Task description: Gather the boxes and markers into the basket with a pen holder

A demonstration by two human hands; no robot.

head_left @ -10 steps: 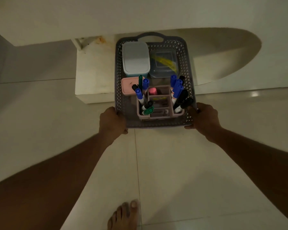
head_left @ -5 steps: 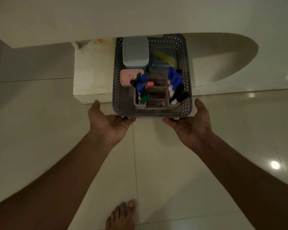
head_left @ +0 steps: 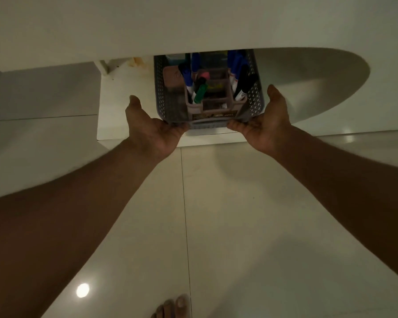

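Observation:
The grey perforated basket sits on a low white ledge, its far half hidden under an overhanging white tabletop. Inside, a brown pen holder carries blue markers, a green marker and black markers. A pink box lies to the holder's left; the other boxes are hidden. My left hand and right hand are palm-up with thumbs raised. Their fingertips touch the basket's near bottom edge, one at each corner.
The tabletop's rounded end casts a curved shadow on the wall at the right. Glossy pale floor tiles fill the foreground, with a bare foot at the bottom edge. A wall corner stands at the far left.
The basket has slid farther back under the tabletop, hiding the boxes. My hands went from gripping its sides to palm-up fingertips at its near edge.

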